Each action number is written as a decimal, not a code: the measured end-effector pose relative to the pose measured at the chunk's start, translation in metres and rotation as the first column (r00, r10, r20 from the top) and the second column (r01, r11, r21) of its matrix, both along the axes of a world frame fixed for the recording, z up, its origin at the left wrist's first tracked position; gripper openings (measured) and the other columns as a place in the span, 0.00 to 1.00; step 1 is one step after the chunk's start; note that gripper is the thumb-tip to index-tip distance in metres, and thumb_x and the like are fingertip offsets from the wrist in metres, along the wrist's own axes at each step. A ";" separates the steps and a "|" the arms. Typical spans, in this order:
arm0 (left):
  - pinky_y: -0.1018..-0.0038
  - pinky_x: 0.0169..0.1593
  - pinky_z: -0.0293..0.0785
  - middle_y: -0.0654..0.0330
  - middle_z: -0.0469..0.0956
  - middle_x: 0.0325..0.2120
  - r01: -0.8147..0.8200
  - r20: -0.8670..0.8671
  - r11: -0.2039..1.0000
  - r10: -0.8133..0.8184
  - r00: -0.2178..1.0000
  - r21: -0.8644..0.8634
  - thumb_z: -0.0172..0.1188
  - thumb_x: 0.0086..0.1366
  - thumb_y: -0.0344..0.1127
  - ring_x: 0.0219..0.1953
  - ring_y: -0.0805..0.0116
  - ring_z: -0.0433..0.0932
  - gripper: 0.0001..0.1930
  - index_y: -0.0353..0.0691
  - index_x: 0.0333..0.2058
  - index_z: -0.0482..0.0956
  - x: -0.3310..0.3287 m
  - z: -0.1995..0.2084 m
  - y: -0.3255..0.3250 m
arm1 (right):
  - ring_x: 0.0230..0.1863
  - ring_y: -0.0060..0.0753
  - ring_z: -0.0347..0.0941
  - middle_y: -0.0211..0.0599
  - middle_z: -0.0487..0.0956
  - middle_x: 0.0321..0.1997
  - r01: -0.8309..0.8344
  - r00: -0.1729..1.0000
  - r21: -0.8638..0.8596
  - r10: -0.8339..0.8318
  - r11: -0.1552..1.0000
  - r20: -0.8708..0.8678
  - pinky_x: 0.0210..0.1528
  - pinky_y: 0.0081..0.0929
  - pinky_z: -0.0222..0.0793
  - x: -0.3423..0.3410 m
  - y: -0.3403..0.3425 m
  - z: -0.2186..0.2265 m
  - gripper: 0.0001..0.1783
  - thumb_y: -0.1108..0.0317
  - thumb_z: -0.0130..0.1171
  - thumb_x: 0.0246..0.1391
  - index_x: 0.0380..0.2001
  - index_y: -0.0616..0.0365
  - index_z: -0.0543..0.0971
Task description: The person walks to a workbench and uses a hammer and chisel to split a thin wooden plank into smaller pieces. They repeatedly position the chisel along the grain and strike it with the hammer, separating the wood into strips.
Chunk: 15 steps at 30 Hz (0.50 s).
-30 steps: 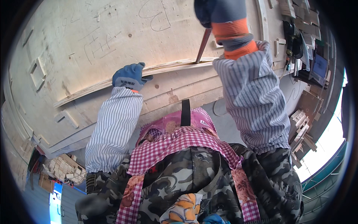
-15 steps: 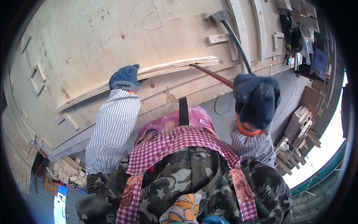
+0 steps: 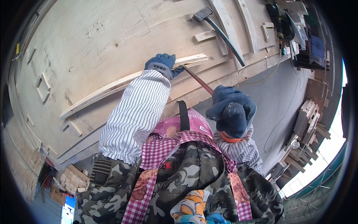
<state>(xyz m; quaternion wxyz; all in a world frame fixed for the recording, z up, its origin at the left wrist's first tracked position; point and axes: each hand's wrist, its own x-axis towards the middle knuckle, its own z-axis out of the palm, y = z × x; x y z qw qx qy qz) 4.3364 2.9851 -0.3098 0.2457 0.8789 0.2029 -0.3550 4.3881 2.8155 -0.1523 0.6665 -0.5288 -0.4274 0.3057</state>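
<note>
- Nearest is the wearer's camouflage jacket [image 3: 190, 160], with a pink checked apron [image 3: 194, 137] over it.
- On the near right, the right hand [image 3: 232, 111], in a dark blue glove, has its fingers closed around a red bar [image 3: 200, 80]. The bar slants away to the left, out beyond the fingers, and its far tip meets the near edge of a wooden strip [image 3: 104, 92]; how deep the tip sits cannot be told.
- Farther off and to the left, the left hand [image 3: 162, 65], also gloved, is clamped on the strip: fingers over the top, thumb along the near side, just beside the bar's tip.
- The strip lies on the wide wooden bench [image 3: 112, 59], passing under the left hand. A short end sticks out right of the fingers, and a much longer length runs left and nearer.
- Left of the strip, a small wooden frame [image 3: 46, 94] lies on the bench.
- Beyond the hands to the right rests a hammer [image 3: 224, 36], apart from both, its handle end nearer and its head farther away.
- Pale wooden slats [image 3: 248, 26] lie to the hammer's right.
- At the far right is a dark tool [image 3: 279, 18] with a thin hose [image 3: 278, 65].
</note>
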 end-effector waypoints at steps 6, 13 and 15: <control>0.65 0.60 0.59 0.63 0.60 0.58 -0.096 -0.044 0.994 0.094 0.995 -0.049 0.49 0.56 0.65 0.59 0.63 0.59 0.38 0.53 0.60 0.55 -0.002 -0.002 -0.001 | 0.16 0.27 0.64 0.38 0.73 0.17 0.243 0.951 0.085 -0.220 0.966 -0.219 0.24 0.28 0.60 0.022 -0.002 -0.005 0.05 0.72 0.53 0.51 0.29 0.63 0.69; 0.64 0.61 0.59 0.63 0.60 0.58 -0.051 -0.074 0.999 0.050 0.996 -0.017 0.52 0.54 0.64 0.59 0.64 0.59 0.39 0.53 0.60 0.56 0.001 -0.003 -0.002 | 0.08 0.22 0.53 0.26 0.69 0.15 0.332 0.875 0.179 -0.231 0.926 -0.426 0.19 0.26 0.48 0.149 -0.045 -0.056 0.19 0.78 0.53 0.39 0.40 0.59 0.75; 0.65 0.60 0.59 0.64 0.62 0.57 -0.063 -0.065 0.998 0.062 0.996 -0.013 0.53 0.54 0.63 0.59 0.65 0.60 0.37 0.53 0.59 0.59 0.000 -0.007 -0.003 | 0.07 0.20 0.46 0.21 0.57 0.05 0.427 0.632 -0.037 -0.327 0.904 -0.703 0.19 0.23 0.46 0.185 -0.046 -0.076 0.07 0.69 0.51 0.47 0.28 0.56 0.77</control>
